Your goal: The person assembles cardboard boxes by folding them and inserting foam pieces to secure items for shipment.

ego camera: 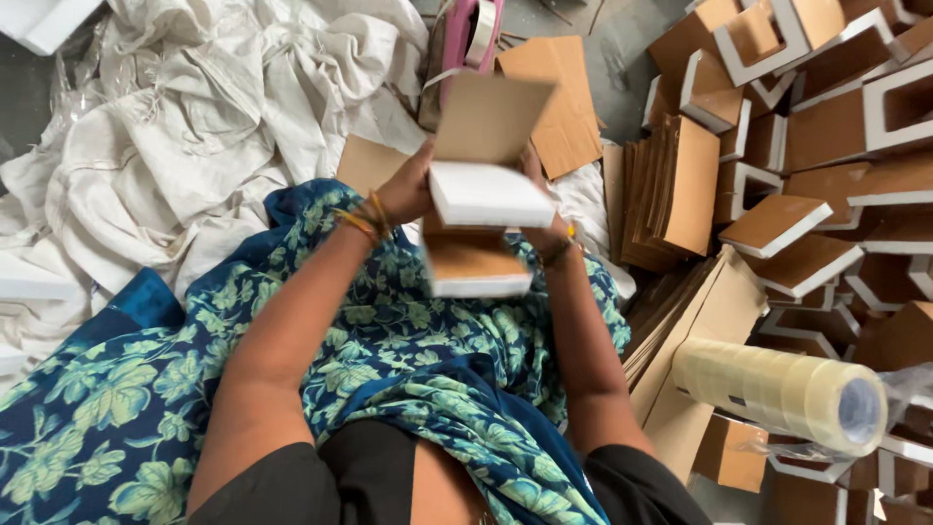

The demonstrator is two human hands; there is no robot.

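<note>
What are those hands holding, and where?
Both hands hold a small cardboard box: left hand on its left side, right hand on its right side.

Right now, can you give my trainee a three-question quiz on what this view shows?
1. True or false: both hands hold the small cardboard box.
2. Where does the stack of clear tape rolls lie? A) on the white cloth B) on flat cardboard at right C) on the lap
3. What does the left hand wear at its wrist?

Key: 1 true (right hand is mostly hidden behind it). 2 B. 3 bangles.
</note>
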